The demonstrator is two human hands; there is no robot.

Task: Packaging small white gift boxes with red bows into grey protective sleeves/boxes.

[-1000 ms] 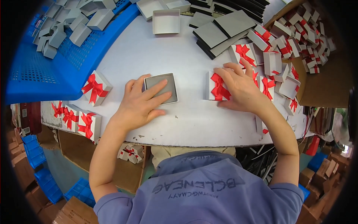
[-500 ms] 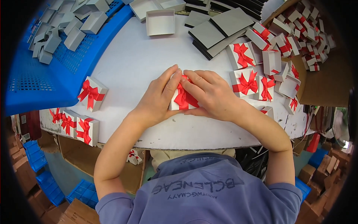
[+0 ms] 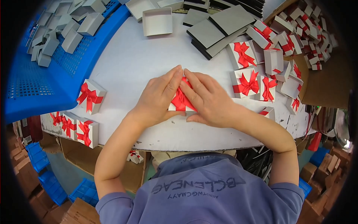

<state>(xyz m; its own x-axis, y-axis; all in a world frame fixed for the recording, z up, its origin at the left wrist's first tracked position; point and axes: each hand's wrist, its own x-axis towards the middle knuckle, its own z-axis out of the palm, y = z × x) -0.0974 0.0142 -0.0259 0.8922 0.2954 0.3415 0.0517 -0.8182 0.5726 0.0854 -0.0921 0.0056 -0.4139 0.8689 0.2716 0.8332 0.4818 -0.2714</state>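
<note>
Between my hands, on the white table, sits a small white gift box with a red ribbon bow. My left hand closes along its left side, the thumb at the near edge. From the right, my right hand closes over the box, fingers lying across the top and part of the bow. Both hands' fingertips come together at the box's far end and hide much of it. More bowed gift boxes stand to the right, and others to the left.
At the far left a blue plastic basket holds grey-white open box parts. An open white box and stacked grey flat pieces with black edges lie at the back. A cardboard carton heaped with bowed boxes stands at the right.
The right hand's fingers have flattened and slid farther over the box, while its thumb has shifted slightly down. The left hand stays close against the box. The view has shifted slightly.
</note>
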